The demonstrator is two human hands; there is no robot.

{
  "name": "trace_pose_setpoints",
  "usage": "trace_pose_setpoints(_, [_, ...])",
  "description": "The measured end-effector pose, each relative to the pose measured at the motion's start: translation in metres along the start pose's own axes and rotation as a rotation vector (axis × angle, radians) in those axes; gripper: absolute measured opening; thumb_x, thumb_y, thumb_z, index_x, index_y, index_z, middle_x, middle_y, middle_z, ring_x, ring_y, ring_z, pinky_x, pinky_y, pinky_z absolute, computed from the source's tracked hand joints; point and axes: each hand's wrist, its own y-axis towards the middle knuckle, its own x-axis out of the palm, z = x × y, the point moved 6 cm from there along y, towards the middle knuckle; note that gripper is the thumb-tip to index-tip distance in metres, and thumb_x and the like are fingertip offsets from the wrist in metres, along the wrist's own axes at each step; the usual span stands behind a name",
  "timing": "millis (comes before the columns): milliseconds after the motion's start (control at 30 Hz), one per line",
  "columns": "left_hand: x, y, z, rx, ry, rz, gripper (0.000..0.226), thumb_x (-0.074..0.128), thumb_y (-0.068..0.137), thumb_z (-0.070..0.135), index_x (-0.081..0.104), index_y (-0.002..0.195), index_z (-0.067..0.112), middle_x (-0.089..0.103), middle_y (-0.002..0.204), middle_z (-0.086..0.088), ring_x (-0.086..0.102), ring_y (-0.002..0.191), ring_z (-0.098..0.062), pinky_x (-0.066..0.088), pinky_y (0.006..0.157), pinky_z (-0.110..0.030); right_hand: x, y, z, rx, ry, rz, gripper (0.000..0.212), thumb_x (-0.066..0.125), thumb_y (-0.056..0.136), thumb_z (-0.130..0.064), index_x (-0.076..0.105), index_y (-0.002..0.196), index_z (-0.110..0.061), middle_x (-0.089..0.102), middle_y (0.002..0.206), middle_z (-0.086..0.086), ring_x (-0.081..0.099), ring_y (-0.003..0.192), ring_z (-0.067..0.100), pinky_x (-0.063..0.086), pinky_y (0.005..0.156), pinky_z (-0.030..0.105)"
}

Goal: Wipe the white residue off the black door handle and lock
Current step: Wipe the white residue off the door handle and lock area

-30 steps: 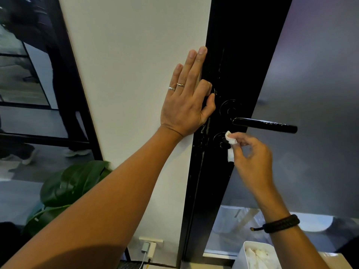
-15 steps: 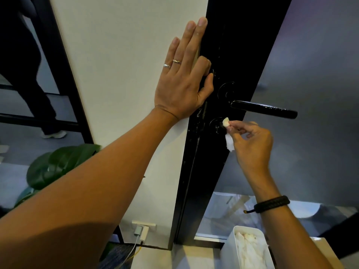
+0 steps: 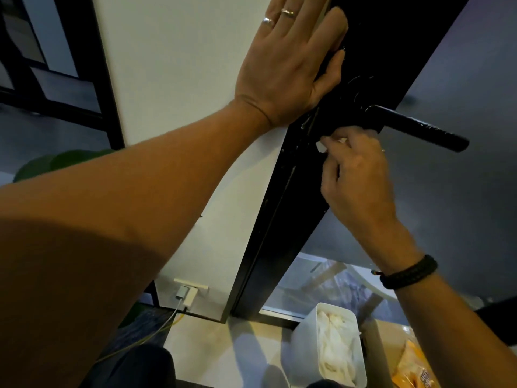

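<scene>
Since half second ago, right hand shifted slightly left under door handle, pinching white wipe against black door frame where lock sits; lock itself hidden behind fingers. Left hand flat, fingers straight, pressed on white wall just left of handle, thumb over frame edge. White bin on floor well below handle.

Office — glass partitions, black frames
</scene>
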Motion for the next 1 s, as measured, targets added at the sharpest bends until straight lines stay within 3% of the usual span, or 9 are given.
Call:
trace_pose_setpoints(100, [-0.002,0.0,0.0,0.012,0.004,0.016,0.038,0.062,0.1,0.037,0.078,0.119,0.008,0.072,0.133,-0.024,0.068,0.126,-0.044,0.05,0.113,-0.05,0.007,0.004,-0.014,-0.163,-0.131,-0.1,0.029,0.059,0.1,-0.022,0.073,0.113,0.0,0.066,0.115,0.016,0.057,0.113,0.034,0.048,0.096,0.042])
trace_pose_setpoints(167, [-0.002,0.001,0.002,0.021,0.006,0.022,0.038,0.062,0.099,0.037,0.078,0.117,0.008,0.073,0.132,-0.023,0.07,0.124,-0.043,0.051,0.113,-0.049,0.008,0.006,-0.012,-0.232,-0.126,-0.08,0.021,0.063,0.099,-0.013,0.075,0.109,0.001,0.068,0.111,0.017,0.058,0.11,0.035,0.05,0.094,0.043])
trace_pose_setpoints(333, [-0.001,0.005,0.0,0.031,0.007,0.02,0.032,0.062,0.1,0.032,0.077,0.114,0.007,0.068,0.138,-0.026,0.065,0.132,-0.045,0.044,0.118,-0.054,-0.009,0.008,0.01,0.055,0.148,0.173,0.016,0.072,0.098,-0.015,0.078,0.103,-0.001,0.071,0.103,0.013,0.064,0.1,0.027,0.044,0.094,0.018])
trace_pose_setpoints(433, [0.001,0.007,0.001,0.043,0.0,-0.013,0.033,0.062,0.1,0.032,0.078,0.115,0.007,0.065,0.142,-0.028,0.061,0.135,-0.048,0.043,0.119,-0.057,0.002,0.0,-0.007,0.063,0.079,0.208,0.014,0.07,0.099,-0.013,0.077,0.102,-0.002,0.069,0.104,0.014,0.063,0.1,0.03,0.049,0.09,0.027])
trace_pose_setpoints(533, [0.001,0.009,0.002,0.054,-0.019,-0.039,0.029,0.063,0.1,0.029,0.078,0.112,0.007,0.062,0.144,-0.031,0.059,0.137,-0.05,0.04,0.121,-0.058,-0.002,0.005,0.001,0.164,0.013,0.244,0.025,0.073,0.097,-0.031,0.077,0.11,-0.01,0.071,0.111,0.009,0.064,0.106,0.029,0.052,0.091,0.042])
trace_pose_setpoints(633, [0.001,0.01,0.002,0.06,-0.033,-0.062,0.029,0.061,0.1,0.027,0.078,0.114,0.008,0.059,0.146,-0.034,0.056,0.139,-0.052,0.038,0.122,-0.06,-0.004,0.005,0.014,0.289,0.075,0.242,0.03,0.071,0.097,-0.041,0.079,0.106,-0.014,0.074,0.106,0.006,0.067,0.101,0.029,0.05,0.093,0.042])
trace_pose_setpoints(733, [0.0,0.01,0.003,0.064,-0.037,-0.078,0.029,0.061,0.1,0.027,0.078,0.113,0.008,0.059,0.146,-0.034,0.056,0.139,-0.053,0.039,0.122,-0.06,-0.002,0.006,0.007,0.312,0.172,0.263,0.024,0.068,0.098,-0.03,0.081,0.104,-0.011,0.075,0.103,0.007,0.068,0.097,0.028,0.051,0.091,0.034])
trace_pose_setpoints(833, [-0.001,0.011,0.003,0.06,-0.051,-0.101,0.028,0.061,0.101,0.027,0.077,0.113,0.008,0.058,0.148,-0.033,0.055,0.141,-0.051,0.038,0.123,-0.059,-0.003,0.018,-0.002,0.247,0.177,0.267,0.015,0.068,0.098,-0.017,0.082,0.099,-0.011,0.073,0.1,0.007,0.066,0.096,0.027,0.054,0.087,0.039])
trace_pose_setpoints(1000, [-0.003,0.012,0.003,0.06,-0.085,-0.132,0.025,0.06,0.101,0.025,0.076,0.11,0.008,0.055,0.151,-0.033,0.052,0.144,-0.052,0.037,0.124,-0.06,0.02,0.015,-0.021,-0.044,-0.117,-0.023,0.013,0.067,0.094,-0.001,0.079,0.089,0.0,0.065,0.096,0.015,0.061,0.096,0.034,0.056,0.072,0.042])
